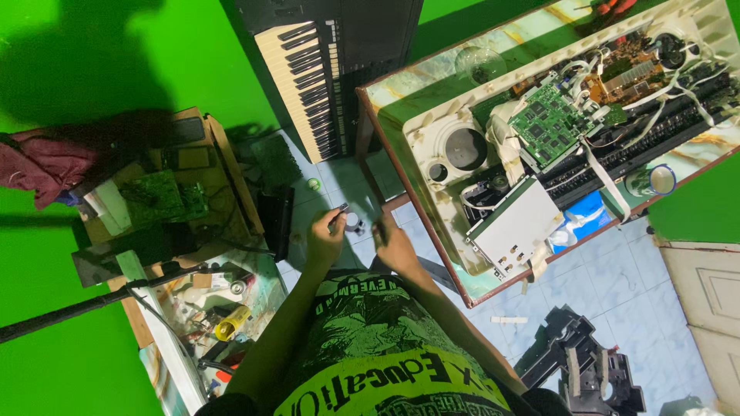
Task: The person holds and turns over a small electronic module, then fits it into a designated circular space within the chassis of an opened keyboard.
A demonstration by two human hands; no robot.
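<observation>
At far left, against the green wall, I see a dark red cloth (48, 163) bunched up beside a cluttered wooden table (228, 166) that carries a green circuit board (160, 197). Below it a second, glass-topped table (266, 296) holds small tools and a yellow item (232, 322); I cannot tell what each one is.

Toward the middle, above the pale tiled floor (617, 270), my left hand (327, 237) is raised and pinches a small dark part (340, 209) between the fingertips. Just beside it sits a small pale cylindrical piece (354, 223), between both hands; I cannot tell which hand carries it. My right hand (395, 243) is closed around a thin dark tool (379, 229), its tip close to that piece. A black keyboard instrument (312, 73) stands behind, upright against the wall.

Right of centre, a marble-patterned table (408, 85) bears an opened keyboard casing (586, 108), with a round speaker (465, 149), a green main board (551, 123), white ribbon cables and a white metal plate (518, 223) near its edge. At lower right a black plastic frame (578, 362) lies on the floor.
</observation>
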